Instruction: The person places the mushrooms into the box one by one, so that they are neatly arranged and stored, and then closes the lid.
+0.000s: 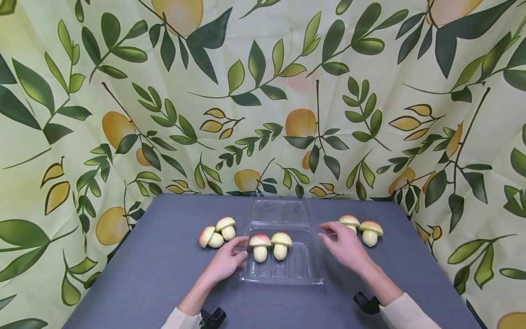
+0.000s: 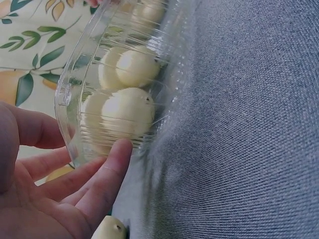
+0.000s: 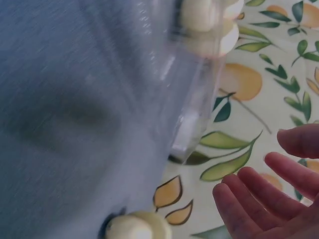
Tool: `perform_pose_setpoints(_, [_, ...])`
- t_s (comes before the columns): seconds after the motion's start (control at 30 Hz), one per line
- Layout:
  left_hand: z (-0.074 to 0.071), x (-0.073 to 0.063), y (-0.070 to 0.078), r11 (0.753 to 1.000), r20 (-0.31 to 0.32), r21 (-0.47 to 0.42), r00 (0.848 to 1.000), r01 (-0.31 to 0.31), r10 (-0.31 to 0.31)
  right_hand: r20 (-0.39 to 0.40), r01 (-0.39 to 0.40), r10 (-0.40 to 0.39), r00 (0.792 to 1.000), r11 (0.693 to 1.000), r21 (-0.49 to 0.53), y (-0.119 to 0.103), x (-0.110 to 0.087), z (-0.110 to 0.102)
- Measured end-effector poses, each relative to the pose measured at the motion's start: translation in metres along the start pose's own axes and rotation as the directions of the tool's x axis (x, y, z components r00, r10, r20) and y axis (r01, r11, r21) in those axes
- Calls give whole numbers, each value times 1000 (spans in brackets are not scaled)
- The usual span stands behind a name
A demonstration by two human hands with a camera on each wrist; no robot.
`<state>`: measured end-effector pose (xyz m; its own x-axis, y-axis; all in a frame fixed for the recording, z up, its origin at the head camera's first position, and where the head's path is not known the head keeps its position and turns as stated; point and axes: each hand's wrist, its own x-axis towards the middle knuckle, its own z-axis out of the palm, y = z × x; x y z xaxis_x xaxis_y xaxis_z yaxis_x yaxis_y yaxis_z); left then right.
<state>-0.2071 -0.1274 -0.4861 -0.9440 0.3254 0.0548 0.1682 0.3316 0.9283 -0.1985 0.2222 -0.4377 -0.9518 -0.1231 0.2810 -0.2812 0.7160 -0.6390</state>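
A clear plastic clamshell box [image 1: 302, 269] lies with its lid [image 1: 279, 212] folded back. Inside stand two toy mushrooms, a left one [image 1: 260, 248] and a right one [image 1: 281, 246], with pale stems and yellow-red caps. At the box's left side is my left hand [image 1: 227, 260], its fairly straight fingers against the clear wall [image 2: 112, 107] in the left wrist view. My right hand [image 1: 347, 244] hovers right of the box, apart from it, fingers loosely extended and holding nothing; the right wrist view shows the same spread fingers [image 3: 264, 199].
Two more toy mushrooms [image 1: 211, 237] [image 1: 226, 228] lie left of the box. Another pair [image 1: 370, 233] [image 1: 349, 222] sits beyond my right hand, one partly hidden by it. A leaf-and-fruit patterned curtain [image 1: 263, 114] encloses the grey table [image 1: 164, 274] at the back and sides.
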Motion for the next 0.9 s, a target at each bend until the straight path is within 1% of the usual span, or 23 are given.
perform_pose_setpoints(0.23, [2,0,-2,1000,2,-5,1000,2,-2,-80,-12,8,997,999,-47,28,-11,-16])
perform_pose_setpoints(0.5, [3,3,-3,1000,0,-18,1000,-7,7,-179,-37,15,984,992,-120,53,-16,-35])
perform_pose_setpoints(0.83, [1,3,-3,1000,-4,-11,1000,-9,9,-225,-102,69,972,985,-139,74,-19,-55])
perform_pose_setpoints(0.9, [0,4,-4,1000,0,-12,1000,-21,21,-236,-112,76,969,983,-144,78,-19,-59])
